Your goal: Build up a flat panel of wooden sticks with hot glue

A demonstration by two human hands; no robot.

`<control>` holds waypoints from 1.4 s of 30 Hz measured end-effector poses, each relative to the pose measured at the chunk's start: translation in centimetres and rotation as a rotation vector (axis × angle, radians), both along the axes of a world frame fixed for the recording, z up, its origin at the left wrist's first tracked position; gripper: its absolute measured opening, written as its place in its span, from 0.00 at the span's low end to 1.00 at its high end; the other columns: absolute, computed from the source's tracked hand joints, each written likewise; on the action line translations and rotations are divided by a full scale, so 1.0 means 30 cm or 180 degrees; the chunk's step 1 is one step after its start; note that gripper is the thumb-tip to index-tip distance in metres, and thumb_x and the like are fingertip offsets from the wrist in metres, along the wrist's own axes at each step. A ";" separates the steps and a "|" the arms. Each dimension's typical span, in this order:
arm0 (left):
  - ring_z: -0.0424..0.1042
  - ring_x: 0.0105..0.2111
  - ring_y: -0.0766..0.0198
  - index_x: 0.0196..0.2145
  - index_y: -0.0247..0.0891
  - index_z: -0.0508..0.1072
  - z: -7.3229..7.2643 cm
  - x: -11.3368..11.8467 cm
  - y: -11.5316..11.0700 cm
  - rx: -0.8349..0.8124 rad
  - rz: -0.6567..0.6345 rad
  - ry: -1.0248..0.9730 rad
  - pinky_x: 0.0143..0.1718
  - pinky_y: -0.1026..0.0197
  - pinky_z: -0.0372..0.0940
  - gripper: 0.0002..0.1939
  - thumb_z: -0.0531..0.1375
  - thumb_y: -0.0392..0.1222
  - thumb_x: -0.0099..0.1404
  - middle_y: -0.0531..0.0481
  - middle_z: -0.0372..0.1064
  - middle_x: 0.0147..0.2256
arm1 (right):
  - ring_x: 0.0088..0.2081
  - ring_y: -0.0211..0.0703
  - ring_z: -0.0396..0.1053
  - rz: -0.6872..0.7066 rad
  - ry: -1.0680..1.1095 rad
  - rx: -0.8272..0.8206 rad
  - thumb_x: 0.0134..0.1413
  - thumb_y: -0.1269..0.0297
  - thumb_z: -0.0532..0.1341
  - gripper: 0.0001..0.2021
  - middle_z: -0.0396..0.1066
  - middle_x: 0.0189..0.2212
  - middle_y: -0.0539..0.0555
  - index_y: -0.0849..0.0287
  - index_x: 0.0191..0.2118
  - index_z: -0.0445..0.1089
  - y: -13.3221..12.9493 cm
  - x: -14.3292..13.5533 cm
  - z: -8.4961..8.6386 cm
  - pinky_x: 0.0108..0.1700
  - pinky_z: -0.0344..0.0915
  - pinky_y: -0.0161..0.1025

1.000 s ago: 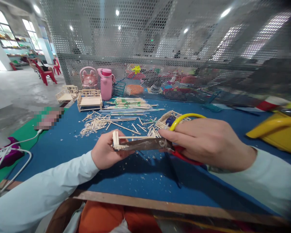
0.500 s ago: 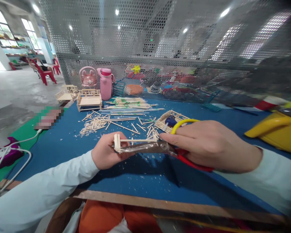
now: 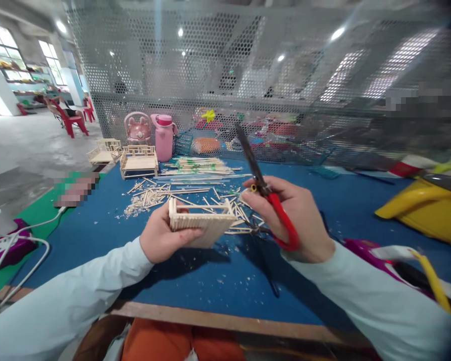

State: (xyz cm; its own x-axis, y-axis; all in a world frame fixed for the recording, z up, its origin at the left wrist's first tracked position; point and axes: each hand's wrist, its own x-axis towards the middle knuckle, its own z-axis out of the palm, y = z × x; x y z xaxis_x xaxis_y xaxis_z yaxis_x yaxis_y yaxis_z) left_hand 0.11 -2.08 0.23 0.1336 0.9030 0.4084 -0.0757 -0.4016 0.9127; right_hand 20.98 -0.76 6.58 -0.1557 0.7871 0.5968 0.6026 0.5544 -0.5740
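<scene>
My left hand [image 3: 160, 238] grips a small model piece of furniture made of pale wooden sticks [image 3: 205, 220], its thumb pressed along the slatted side. In my right hand [image 3: 298, 215] is a pair of scissors [image 3: 251, 155] with a red handle, its dark blades pointing up and away from the model. Fingers hide the rest of the scissors' handles. Beyond the hands lie short cut sticks [image 3: 148, 195] and crumbs. A dark metal tool [image 3: 256, 229] rests on the blue tabletop [image 3: 225, 296], partly behind the right hand.
Two finished-looking stick models [image 3: 139, 161] stand at the back left beside a pink bottle [image 3: 164, 138]. Long sticks [image 3: 199, 165] lie near the perforated metal screen [image 3: 195, 65]. A yellow container [image 3: 428, 208] and a purple-and-white device [image 3: 383, 253] are at right; a white cable [image 3: 33, 225] runs at left.
The scissors have come away from the model and swung upright as my right hand drew back. My left hand has tilted the model, showing its slatted surface.
</scene>
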 end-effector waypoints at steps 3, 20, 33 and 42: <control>0.65 0.24 0.70 0.29 0.36 0.66 0.004 -0.009 0.011 -0.0534 -0.0475 -0.0370 0.28 0.66 0.62 0.15 0.68 0.40 0.45 0.55 0.68 0.24 | 0.17 0.33 0.55 0.0198 0.0732 -0.0730 0.49 0.59 0.58 0.10 0.58 0.17 0.42 0.57 0.36 0.62 0.029 -0.017 -0.024 0.21 0.54 0.33; 0.73 0.21 0.61 0.31 0.27 0.75 -0.012 -0.052 0.069 -0.2895 -0.0682 -0.1164 0.26 0.61 0.68 0.11 0.57 0.39 0.57 0.41 0.75 0.23 | 0.35 0.46 0.70 -0.0043 -0.1543 -0.1581 0.54 0.68 0.52 0.11 0.72 0.34 0.59 0.62 0.44 0.59 0.086 -0.121 -0.118 0.33 0.58 0.36; 0.74 0.21 0.59 0.38 0.28 0.73 -0.003 -0.025 0.063 -0.3579 -0.0077 -0.1325 0.25 0.60 0.69 0.16 0.51 0.43 0.64 0.41 0.75 0.23 | 0.23 0.52 0.72 -0.1362 -0.2741 -0.1430 0.55 0.58 0.47 0.16 0.73 0.21 0.55 0.56 0.45 0.64 -0.300 0.359 -0.231 0.23 0.62 0.42; 0.76 0.33 0.57 0.49 0.30 0.66 -0.003 0.039 0.043 -0.2803 0.0431 -0.1989 0.35 0.57 0.70 0.21 0.44 0.44 0.67 0.41 0.75 0.36 | 0.34 0.52 0.74 -0.1222 -0.2616 -0.1141 0.56 0.61 0.48 0.19 0.74 0.37 0.60 0.60 0.47 0.69 -0.060 0.280 -0.208 0.31 0.67 0.42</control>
